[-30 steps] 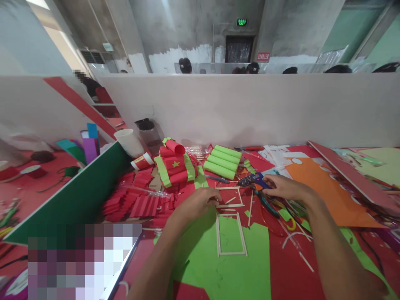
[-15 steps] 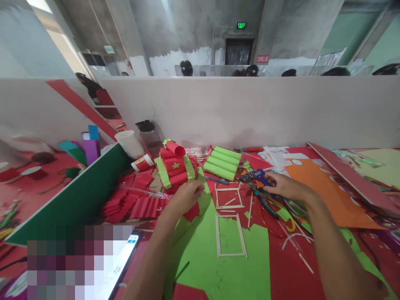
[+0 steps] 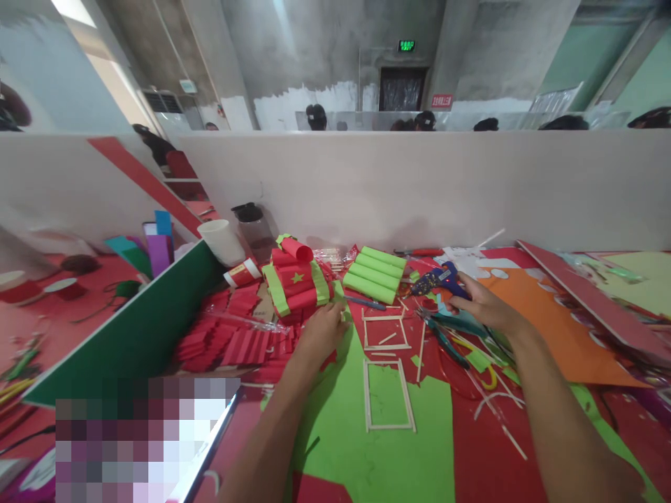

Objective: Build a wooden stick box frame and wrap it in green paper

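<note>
My right hand (image 3: 485, 305) is wrapped around the handle of a blue hot glue gun (image 3: 443, 277), whose nozzle points left. A thin pale stick (image 3: 491, 238) shows behind the gun. Pliers with teal handles (image 3: 448, 342) lie just below it. My left hand (image 3: 323, 334) rests low over the green sheet (image 3: 367, 461), its fingers bent and close together; whatever lies between them is too small to tell. Two stick frames lie between my hands: a smaller frame (image 3: 386, 318) above and a taller rectangular frame (image 3: 365, 398) on the green sheet.
Behind my left hand stands a red and green paper model (image 3: 297, 279) with a star. Green paper rolls (image 3: 374, 274) lie beside it. Folded red paper strips (image 3: 244, 348), a green board (image 3: 131, 314) and a phone (image 3: 210, 447) are leftward. Orange paper (image 3: 550, 328) lies right.
My right hand has raised the glue gun slightly off the pile and tilted it. The pale stick behind it has come into view. My left hand has shifted slightly, its fingers lower over the green sheet.
</note>
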`<control>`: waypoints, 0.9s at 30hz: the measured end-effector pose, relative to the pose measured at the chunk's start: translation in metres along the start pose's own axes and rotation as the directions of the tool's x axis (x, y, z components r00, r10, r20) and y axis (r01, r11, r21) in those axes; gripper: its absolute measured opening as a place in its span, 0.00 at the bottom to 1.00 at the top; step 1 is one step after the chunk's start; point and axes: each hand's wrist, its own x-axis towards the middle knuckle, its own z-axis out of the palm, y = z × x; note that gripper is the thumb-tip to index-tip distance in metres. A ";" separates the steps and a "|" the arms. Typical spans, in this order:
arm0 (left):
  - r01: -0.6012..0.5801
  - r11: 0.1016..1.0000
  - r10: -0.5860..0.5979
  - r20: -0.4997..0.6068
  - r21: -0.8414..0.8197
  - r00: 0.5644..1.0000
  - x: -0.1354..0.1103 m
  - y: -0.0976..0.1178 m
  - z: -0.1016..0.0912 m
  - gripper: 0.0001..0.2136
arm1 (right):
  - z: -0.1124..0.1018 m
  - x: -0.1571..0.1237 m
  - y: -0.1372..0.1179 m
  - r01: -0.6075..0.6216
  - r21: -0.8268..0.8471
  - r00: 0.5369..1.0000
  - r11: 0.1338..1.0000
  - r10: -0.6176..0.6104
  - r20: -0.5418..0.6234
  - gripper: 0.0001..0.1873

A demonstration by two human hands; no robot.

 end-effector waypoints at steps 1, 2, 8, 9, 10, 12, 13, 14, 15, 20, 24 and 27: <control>0.014 1.000 -0.014 0.003 0.010 1.000 0.001 0.002 0.002 0.11 | 0.001 -0.001 -0.003 0.011 0.052 1.000 0.999 -0.012 0.005 0.15; 0.033 0.999 -0.033 0.007 0.022 0.999 0.002 0.003 0.003 0.11 | 0.001 -0.001 -0.006 0.022 0.101 1.000 0.995 -0.022 0.004 0.14; 0.073 0.995 -0.076 0.034 0.070 0.997 0.004 0.000 0.005 0.08 | 0.004 -0.001 -0.010 0.029 0.108 0.997 0.994 -0.020 -0.077 0.10; 0.065 0.995 -0.066 0.026 0.070 0.997 0.003 0.000 0.005 0.07 | 0.005 -0.001 -0.009 0.025 0.090 0.995 0.996 -0.016 -0.098 0.10; 0.054 0.996 -0.055 0.008 0.065 0.998 0.003 -0.001 0.005 0.07 | 0.005 0.000 -0.008 0.022 0.076 0.993 0.997 -0.013 -0.116 0.10; 0.044 0.998 -0.043 -0.043 0.038 0.998 0.002 -0.002 0.004 0.07 | 0.005 0.001 -0.008 0.014 0.071 0.993 0.997 -0.006 -0.122 0.10; 0.044 0.999 -0.043 -0.066 0.019 0.997 0.001 -0.003 0.003 0.08 | 0.005 0.001 -0.008 0.012 0.079 0.993 0.997 -0.003 -0.115 0.11; 0.049 0.999 -0.048 -0.082 -0.001 0.995 0.001 -0.003 0.002 0.07 | 0.005 0.001 -0.008 0.011 0.092 0.994 0.996 -0.001 -0.105 0.11; 0.056 0.998 -0.058 -0.088 -0.020 0.994 0.000 -0.004 0.000 0.07 | 0.005 0.001 -0.008 0.010 0.103 0.995 0.995 0.001 -0.098 0.11; 0.072 0.988 -0.085 -0.085 -0.137 0.993 0.000 -0.005 -0.008 0.06 | 0.006 0.000 -0.004 0.000 0.094 0.994 0.996 0.009 -0.105 0.12; 0.007 0.914 -0.080 -0.163 -0.407 0.983 0.002 -0.001 -0.013 0.10 | 0.005 -0.001 -0.007 0.044 0.030 0.990 0.999 -0.040 -0.138 0.14; -0.056 0.755 -0.063 -0.157 -0.653 0.986 0.004 0.004 -0.017 0.13 | 0.006 -0.002 -0.013 0.093 0.032 0.990 0.995 -0.089 -0.110 0.17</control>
